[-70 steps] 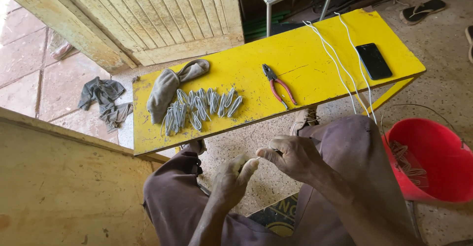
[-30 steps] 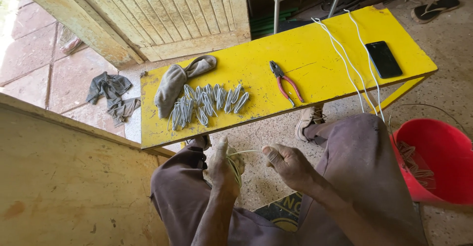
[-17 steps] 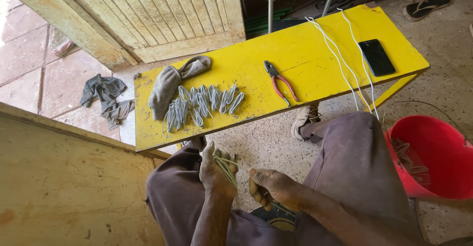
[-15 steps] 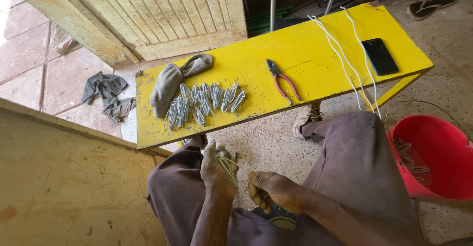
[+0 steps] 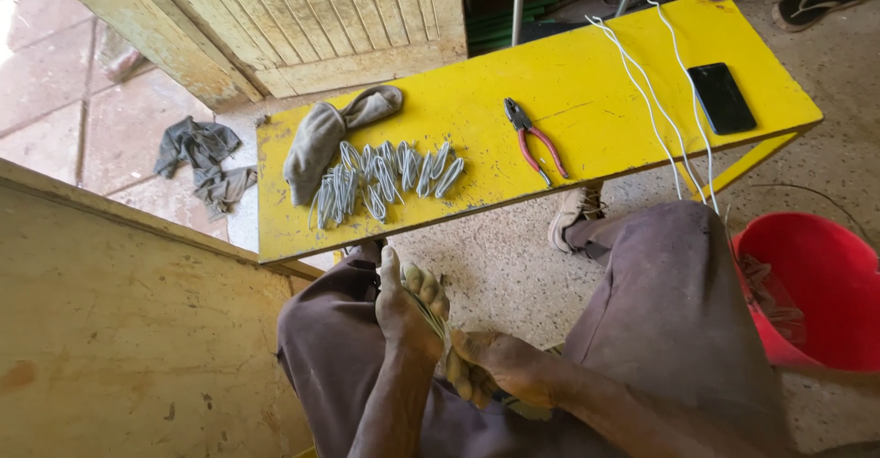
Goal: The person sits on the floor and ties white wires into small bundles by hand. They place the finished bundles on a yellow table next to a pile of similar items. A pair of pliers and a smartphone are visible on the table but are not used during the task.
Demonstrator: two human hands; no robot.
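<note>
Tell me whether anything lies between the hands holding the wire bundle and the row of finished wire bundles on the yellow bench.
Nothing visible does. The left hand and right hand grip a wire bundle over the lap; only bare yellow bench edge separates it from the row of wire bundles. The pliers lie off to the side.

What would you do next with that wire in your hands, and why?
Probably lay the folded wire bundle with the finished bundles on the yellow bench: the left hand grips it already looped, the right hand at its lower end.

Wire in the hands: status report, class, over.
Left hand gripping folded wire. Right hand closed on its lower end. Pliers idle on yellow table.
</note>
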